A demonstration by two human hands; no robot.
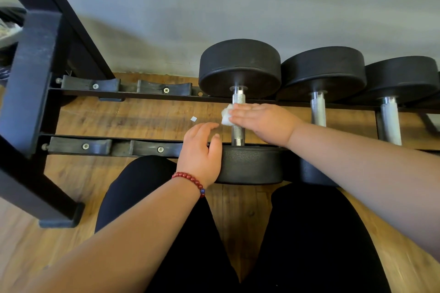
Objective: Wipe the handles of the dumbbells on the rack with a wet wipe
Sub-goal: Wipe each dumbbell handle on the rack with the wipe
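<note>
Three black dumbbells lie on the low black rack (31, 83). My right hand (262, 121) lies across the knurled steel handle (238, 132) of the leftmost dumbbell, its straight fingers pressing a white wet wipe (225, 117) onto the handle. The wipe shows at my fingertips, left of the bar. My left hand (200, 152) holds nothing; its fingers are relaxed and it sits beside the near weight head (250, 166) of that dumbbell, the thumb by its edge. The handles of the second dumbbell (318, 112) and third dumbbell (390, 121) stand bare to the right.
Empty saddle cradles (90, 84) fill the left part of the rack's rails. A slanted black rack upright (71, 19) rises at the left. A small white scrap (193, 118) lies on the wooden floor under the rack. My knees in black trousers (142, 185) are close to the front rail.
</note>
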